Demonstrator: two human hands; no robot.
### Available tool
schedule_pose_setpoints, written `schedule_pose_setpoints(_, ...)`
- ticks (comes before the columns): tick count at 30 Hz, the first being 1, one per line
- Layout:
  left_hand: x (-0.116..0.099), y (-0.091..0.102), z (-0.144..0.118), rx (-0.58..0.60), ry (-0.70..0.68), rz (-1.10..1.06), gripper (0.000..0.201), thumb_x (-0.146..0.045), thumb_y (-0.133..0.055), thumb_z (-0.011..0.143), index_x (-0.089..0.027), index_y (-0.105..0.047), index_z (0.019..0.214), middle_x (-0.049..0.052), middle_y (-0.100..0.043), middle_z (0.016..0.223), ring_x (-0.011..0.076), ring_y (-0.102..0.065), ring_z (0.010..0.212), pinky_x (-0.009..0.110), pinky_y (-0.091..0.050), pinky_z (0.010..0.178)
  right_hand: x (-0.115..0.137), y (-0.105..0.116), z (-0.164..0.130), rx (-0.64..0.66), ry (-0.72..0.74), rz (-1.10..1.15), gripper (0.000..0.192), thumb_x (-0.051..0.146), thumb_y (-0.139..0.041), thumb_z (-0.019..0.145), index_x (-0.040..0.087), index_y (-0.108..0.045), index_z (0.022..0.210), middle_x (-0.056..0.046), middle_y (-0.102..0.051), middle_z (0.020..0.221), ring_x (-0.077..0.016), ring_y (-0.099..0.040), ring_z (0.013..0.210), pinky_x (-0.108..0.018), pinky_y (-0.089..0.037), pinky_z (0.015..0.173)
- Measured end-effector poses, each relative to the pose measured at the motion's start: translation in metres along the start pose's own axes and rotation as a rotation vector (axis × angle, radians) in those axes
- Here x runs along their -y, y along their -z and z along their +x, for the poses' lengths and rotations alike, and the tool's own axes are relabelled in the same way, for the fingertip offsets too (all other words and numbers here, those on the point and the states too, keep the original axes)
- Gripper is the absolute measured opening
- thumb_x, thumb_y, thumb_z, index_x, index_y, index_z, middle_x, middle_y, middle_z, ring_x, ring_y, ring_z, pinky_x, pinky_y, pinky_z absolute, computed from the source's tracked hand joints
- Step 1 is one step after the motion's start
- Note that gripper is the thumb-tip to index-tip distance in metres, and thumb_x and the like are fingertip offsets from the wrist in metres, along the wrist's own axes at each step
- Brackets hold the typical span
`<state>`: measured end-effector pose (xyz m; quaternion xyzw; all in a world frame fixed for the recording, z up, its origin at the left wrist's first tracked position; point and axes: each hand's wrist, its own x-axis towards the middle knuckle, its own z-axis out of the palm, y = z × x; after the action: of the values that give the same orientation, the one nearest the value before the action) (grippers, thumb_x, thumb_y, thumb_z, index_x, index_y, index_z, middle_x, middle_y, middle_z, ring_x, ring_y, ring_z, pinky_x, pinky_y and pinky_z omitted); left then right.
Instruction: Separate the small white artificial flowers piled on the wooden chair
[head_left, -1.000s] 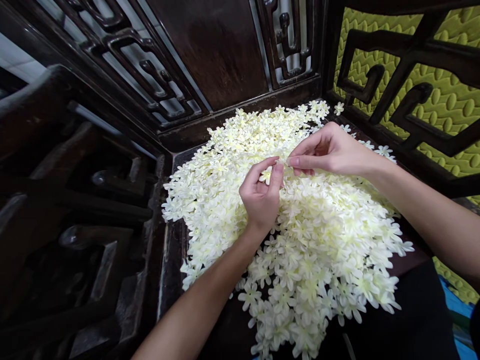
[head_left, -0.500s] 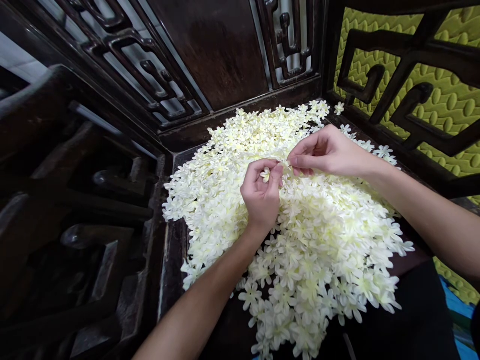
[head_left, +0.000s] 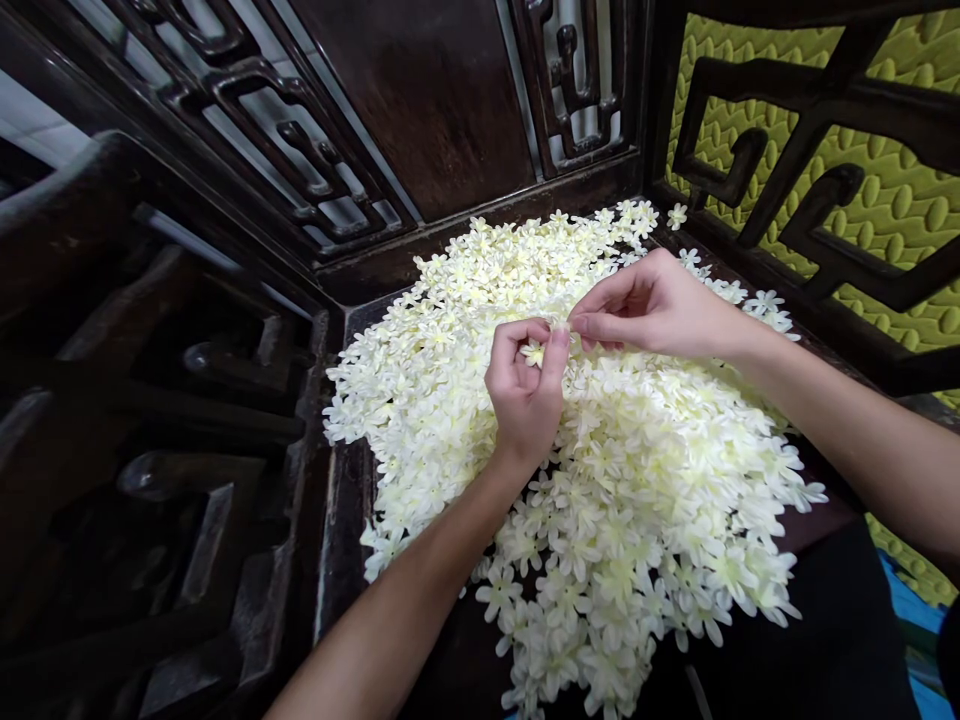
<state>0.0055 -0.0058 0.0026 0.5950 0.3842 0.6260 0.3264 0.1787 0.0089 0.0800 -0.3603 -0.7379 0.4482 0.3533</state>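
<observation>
Both hands over the pile of white flowers (head_left: 637, 430), which covers most of the dark wooden seat (head_left: 349, 480); left hand (head_left: 529, 385) curled, thumb and forefinger pinched together, no gap between tips; right hand (head_left: 656, 305) likewise pinched, thumb to forefinger, tips meeting the left's; a small pale piece (head_left: 563, 325) sits at that shared grip, too small to identify; one loose-looking flower (head_left: 533, 354) shows in the curl of the left hand, whether gripped or merely behind it cannot be told.

Risks (judged): pieces look thin, so a hard pull might tear a petal; slack in either pinch could drop the piece among look-alikes, where it would be hard to find; a low sweep of the left wrist could drag flowers toward the front edge, where the heap spreads thickly and might spill.

Edges and room: back edge closed by the backrest panel (head_left: 442, 100); left edge bounded by the left armrest (head_left: 172, 470), with a bare strip of wood beside the heap; right edge bounded by the openwork right armrest (head_left: 825, 90), one stray flower (head_left: 676, 216) near the back right corner; best clearance appears upward, above the heap.
</observation>
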Motion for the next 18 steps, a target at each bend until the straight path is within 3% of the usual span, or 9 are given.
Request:
schedule_pose_setpoints(6, -0.0025, -0.0007, -0.0011, -0.011, 0.048, 0.030, 0.021, -0.039, -0.065, 0.090, -0.020, -0.055, 0.090, 0.001, -0.053, 0.089, 0.0046, -0.041, 0.059, 0.020, -0.036, 0.050, -0.0034, -0.0001, 0.0005, -0.016, 0.010, -0.037, 0.019, 0.028, -0.074, 0.085, 0.010, -0.078, 0.088, -0.006, -0.072, 0.069, -0.0074, -0.051, 0.049, -0.021, -0.036, 0.042)
schedule_pose_setpoints(12, -0.0039, 0.0014, 0.0001, -0.038, -0.034, 0.147, 0.016, -0.036, -0.063, 0.092, -0.021, -0.060, 0.095, 0.005, -0.057, 0.097, 0.0124, -0.055, 0.087, 0.021, -0.041, 0.058, -0.0007, -0.0006, -0.0004, -0.013, -0.003, -0.065, 0.021, 0.030, -0.072, 0.087, 0.010, -0.078, 0.089, -0.008, -0.073, 0.071, -0.0085, -0.053, 0.050, -0.022, -0.038, 0.042)
schedule_pose_setpoints(18, -0.0038, 0.0018, 0.0006, -0.038, -0.095, 0.215, 0.013, -0.033, -0.062, 0.093, -0.020, -0.063, 0.093, 0.005, -0.058, 0.098, 0.0126, -0.057, 0.089, 0.021, -0.040, 0.056, -0.0008, -0.0005, -0.0003, -0.018, 0.008, -0.093, 0.020, 0.029, -0.073, 0.087, 0.010, -0.077, 0.088, -0.008, -0.073, 0.072, -0.0085, -0.052, 0.050, -0.023, -0.037, 0.042)
